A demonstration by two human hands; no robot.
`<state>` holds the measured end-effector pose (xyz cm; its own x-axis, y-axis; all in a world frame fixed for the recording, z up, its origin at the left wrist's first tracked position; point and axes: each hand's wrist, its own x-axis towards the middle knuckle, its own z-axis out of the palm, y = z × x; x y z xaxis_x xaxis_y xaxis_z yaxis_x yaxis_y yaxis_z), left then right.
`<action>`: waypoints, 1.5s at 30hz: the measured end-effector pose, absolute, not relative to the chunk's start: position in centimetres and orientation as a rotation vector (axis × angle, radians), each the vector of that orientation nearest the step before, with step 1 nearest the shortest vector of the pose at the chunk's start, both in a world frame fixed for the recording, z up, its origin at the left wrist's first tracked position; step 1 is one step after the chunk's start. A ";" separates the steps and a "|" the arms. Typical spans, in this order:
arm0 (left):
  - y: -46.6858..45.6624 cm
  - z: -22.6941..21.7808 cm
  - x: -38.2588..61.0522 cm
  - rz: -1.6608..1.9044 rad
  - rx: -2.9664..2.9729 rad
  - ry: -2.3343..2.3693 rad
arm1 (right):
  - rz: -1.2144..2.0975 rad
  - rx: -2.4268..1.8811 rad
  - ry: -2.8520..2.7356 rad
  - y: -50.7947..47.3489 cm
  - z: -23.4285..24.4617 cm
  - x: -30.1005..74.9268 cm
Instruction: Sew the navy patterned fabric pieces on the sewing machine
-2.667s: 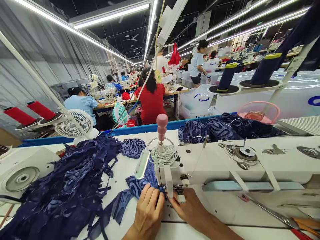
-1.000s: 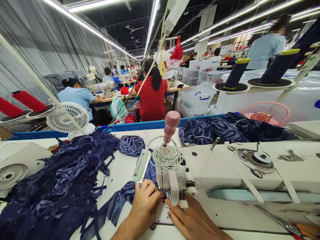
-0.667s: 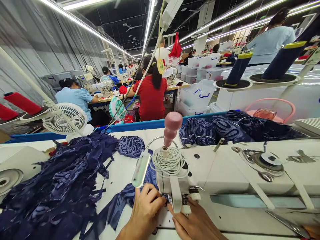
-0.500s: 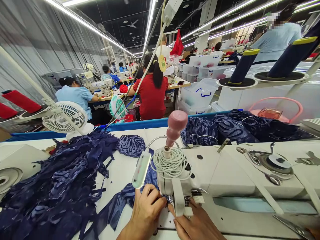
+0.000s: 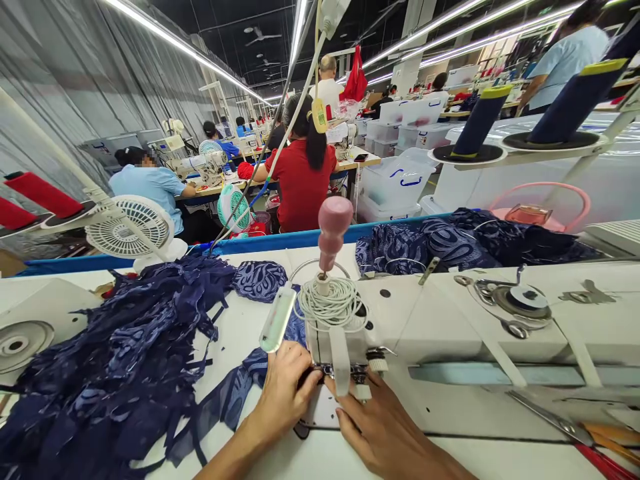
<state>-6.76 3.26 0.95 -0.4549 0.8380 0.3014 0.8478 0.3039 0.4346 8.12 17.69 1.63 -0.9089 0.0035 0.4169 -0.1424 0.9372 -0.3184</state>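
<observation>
A white sewing machine [image 5: 450,327] stretches across the table in front of me. My left hand [image 5: 284,393] is curled, fingertips pinching dark blue patterned fabric [image 5: 240,387] just left of the needle area [image 5: 345,377]. My right hand [image 5: 385,433] lies low on the machine bed right of the needle, fingers reaching towards the presser foot; whether it holds the fabric is hidden by the machine head. A coil of white cord [image 5: 330,307] and a pink knob [image 5: 334,223] sit on top of the head.
A big heap of navy fabric strips [image 5: 115,367] covers the table's left. More blue fabric [image 5: 450,243] lies behind the machine. A white fan [image 5: 130,230], thread cones [image 5: 480,120] and scissors [image 5: 590,433] stand around. Other people sew at tables beyond.
Both hands stay at the needle; my left hand has closed tighter on the fabric. The camera has shifted slightly, and a person in light blue walked right in the background.
</observation>
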 end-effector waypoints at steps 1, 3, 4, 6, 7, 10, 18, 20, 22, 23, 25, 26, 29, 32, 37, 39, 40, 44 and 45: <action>3.3 1.1 -6.8 -0.851 -1.638 -2.536 | 0.479 0.107 -2.664 17.7 1.6 8.1; 3.2 1.2 -6.8 -0.843 -1.672 -2.521 | 0.460 0.112 -2.632 17.6 1.5 8.2; 3.2 1.2 -6.8 -0.841 -1.695 -2.492 | 0.447 0.110 -2.614 17.6 1.4 8.2; 3.0 1.2 -6.7 -0.830 -1.735 -2.415 | 0.423 0.102 -2.598 17.6 1.2 8.3; 3.0 1.1 -6.6 -0.823 -1.744 -2.375 | 0.412 0.097 -2.595 17.6 1.1 8.3; 2.9 1.1 -6.7 -0.823 -1.749 -2.309 | 0.381 0.102 -2.569 17.6 0.8 8.3; 3.5 0.4 -7.4 -0.981 -1.679 -2.433 | 0.426 0.100 -2.576 17.9 1.0 7.9; 3.4 0.2 -7.4 -0.975 -1.658 -2.420 | 0.419 0.094 -2.578 17.8 1.1 7.9; 3.4 0.0 -7.4 -0.978 -1.656 -2.396 | 0.433 0.096 -2.574 17.8 1.1 7.9; 3.4 0.0 -7.4 -0.973 -1.663 -2.379 | 0.442 0.097 -2.569 17.8 1.1 7.9; 3.3 0.1 -7.3 -0.929 -1.690 -2.330 | 0.458 0.085 -2.566 17.8 1.3 7.9; 3.3 0.2 -7.2 -0.892 -1.706 -2.300 | 0.462 0.082 -2.560 17.9 1.4 8.0; 3.3 0.5 -7.1 -0.793 -1.736 -2.257 | 0.472 0.087 -2.536 17.9 1.7 8.2; 3.5 0.9 -7.1 -0.836 -1.718 -2.335 | 0.493 0.073 -2.472 18.1 1.9 8.2; 3.6 1.0 -7.2 -0.935 -1.710 -2.418 | 0.430 0.061 -2.433 18.2 1.4 8.0; 3.6 0.9 -7.2 -0.940 -1.703 -2.430 | 0.387 0.059 -2.461 18.2 1.1 7.8; 3.6 0.9 -7.2 -0.936 -1.701 -2.435 | 0.378 0.060 -2.481 18.2 1.0 7.8; 3.5 0.7 -7.2 -0.894 -1.695 -2.411 | 0.415 0.056 -2.541 18.1 1.0 7.7; 3.5 0.7 -7.2 -0.872 -1.695 -2.375 | 0.426 0.055 -2.544 18.0 1.1 7.7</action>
<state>-7.18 3.46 0.71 -0.3771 0.8389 0.3925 0.8936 0.2181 0.3923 7.72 18.00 1.06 -0.8455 0.0490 0.5317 -0.1267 0.9489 -0.2890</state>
